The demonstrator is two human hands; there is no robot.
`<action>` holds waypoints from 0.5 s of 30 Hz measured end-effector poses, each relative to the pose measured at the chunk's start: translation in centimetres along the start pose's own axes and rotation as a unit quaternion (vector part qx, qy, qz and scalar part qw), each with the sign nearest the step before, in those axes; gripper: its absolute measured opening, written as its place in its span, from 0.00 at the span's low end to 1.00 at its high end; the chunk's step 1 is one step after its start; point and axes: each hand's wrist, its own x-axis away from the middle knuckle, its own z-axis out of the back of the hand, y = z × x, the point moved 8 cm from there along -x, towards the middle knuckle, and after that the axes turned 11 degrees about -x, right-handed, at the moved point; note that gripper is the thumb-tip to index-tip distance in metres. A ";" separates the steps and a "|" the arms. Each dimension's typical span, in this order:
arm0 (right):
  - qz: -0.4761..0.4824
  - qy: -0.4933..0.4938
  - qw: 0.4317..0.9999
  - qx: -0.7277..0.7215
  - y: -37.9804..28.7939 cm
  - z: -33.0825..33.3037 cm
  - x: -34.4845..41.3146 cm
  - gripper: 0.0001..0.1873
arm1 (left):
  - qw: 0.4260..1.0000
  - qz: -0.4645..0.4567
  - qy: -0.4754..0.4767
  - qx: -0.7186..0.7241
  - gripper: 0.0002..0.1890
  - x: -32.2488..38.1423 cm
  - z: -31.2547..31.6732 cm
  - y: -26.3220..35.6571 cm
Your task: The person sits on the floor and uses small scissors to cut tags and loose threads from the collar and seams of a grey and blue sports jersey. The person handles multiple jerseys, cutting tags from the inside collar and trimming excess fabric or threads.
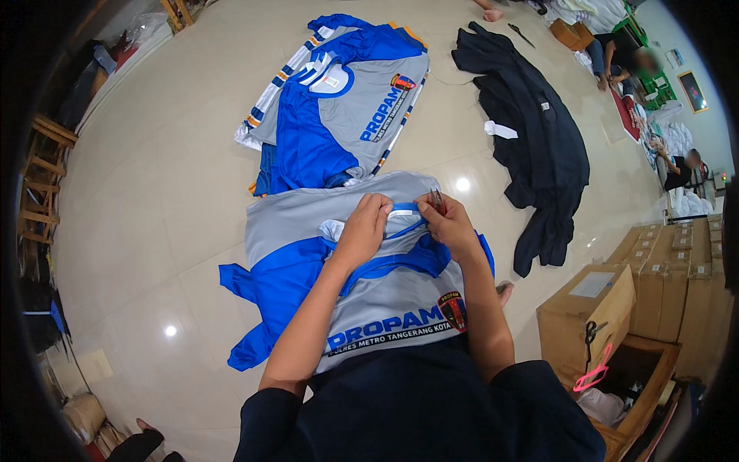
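Note:
A grey shirt with blue sleeves [288, 265] lies before me, printed with writing and a shield emblem on the chest. My left hand [368, 228] pinches the left end of a short stretch of its blue neckband [406, 206]. At the other end, my right hand [450, 222] grips the band between thumb and finger. A small pair of thread snips [437, 199] with red on the handle is also held in my right hand, blades pointing away. Between the hands a white strip [400, 213] shows inside the collar. The shirt's far sleeve is partly hidden by my right arm.
Similar blue and grey shirts [340, 110] lie piled ahead on the tiled floor. Black garments [537, 138] are spread to the right, scissors [522, 36] beyond. Cardboard boxes [583, 312] and a wooden crate [664, 358] stand at right. Wooden stools [43, 179] line the left; people [620, 58] sit far right.

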 end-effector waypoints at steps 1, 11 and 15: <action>0.013 -0.003 1.000 0.012 -0.4 -0.4 0.2 0.09 | 1.000 -0.001 0.011 -0.002 0.11 0.1 0.0 -0.1; 0.091 -0.002 0.993 0.071 -1.7 -0.4 1.7 0.17 | 0.996 0.064 -0.051 0.033 0.11 0.3 -1.2 -1.3; 0.040 0.000 0.998 0.043 -1.5 -0.8 2.1 0.19 | 0.990 -0.080 0.103 -0.048 0.11 0.6 1.2 3.2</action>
